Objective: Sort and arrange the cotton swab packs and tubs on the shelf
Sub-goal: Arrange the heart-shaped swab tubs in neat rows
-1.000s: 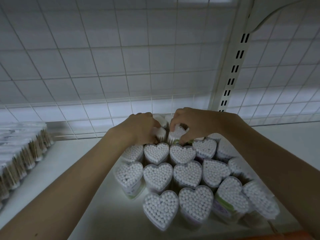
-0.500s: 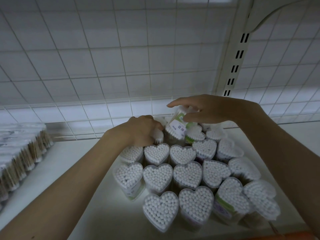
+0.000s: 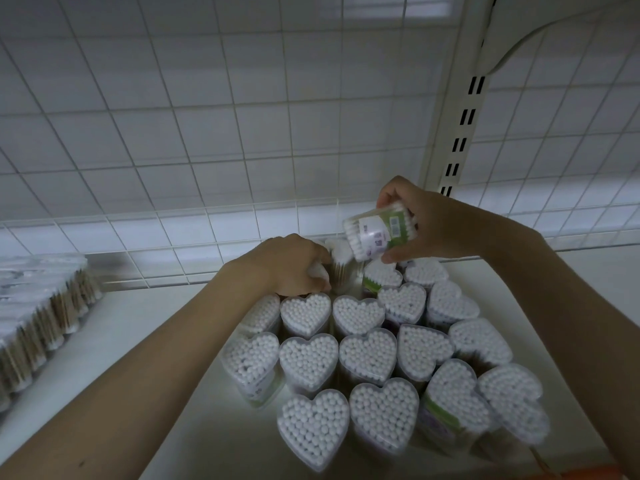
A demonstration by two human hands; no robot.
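My right hand (image 3: 440,223) grips one heart-shaped tub (image 3: 379,233), fingers curled round its sides, tipped on its side in the air at centre right of the frame, above the back row. My left hand (image 3: 294,265) rests at the back of the cluster of tubs (image 3: 374,355), fingers curled round something white; I cannot tell exactly what. The tubs stand packed on the white shelf (image 3: 149,327), while bagged swab packs (image 3: 38,313) lie at the left edge. To seat the lifted tub well, I should turn it upright, hearts facing up, and lower it into the gap beside my left hand without knocking its neighbours.
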